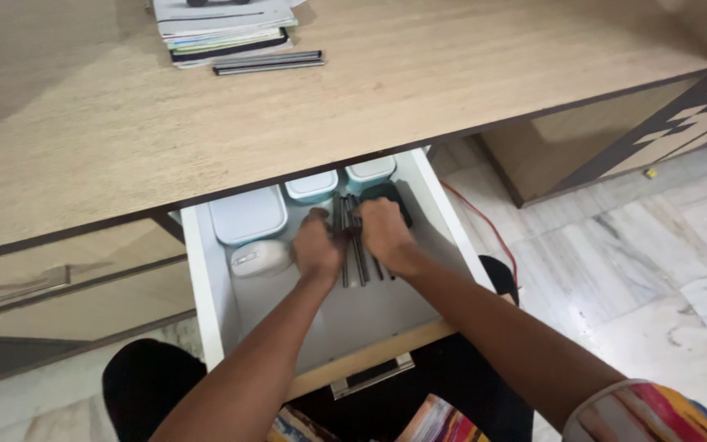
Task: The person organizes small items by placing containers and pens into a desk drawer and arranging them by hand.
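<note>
Right now both hands are down inside an open white drawer [206, 278] near the middle of the frame. The left hand [317, 245] and the right hand [383, 233] are curled around a bunch of long dark sticks [359, 266], which lie in the drawer between them. The sticks look thin, stiff and light, maybe pens or rods, and they could roll apart, so it seems best to hold them around the middle as one bunch. Just left of the hands sits a small white mouse [259, 258]. Behind it are three pale blue boxes with lids [247, 214]. Above the drawer is the wooden counter [370, 90], with a stack of books [222, 33] and two more dark sticks [267, 62] at the top of the frame.
</note>
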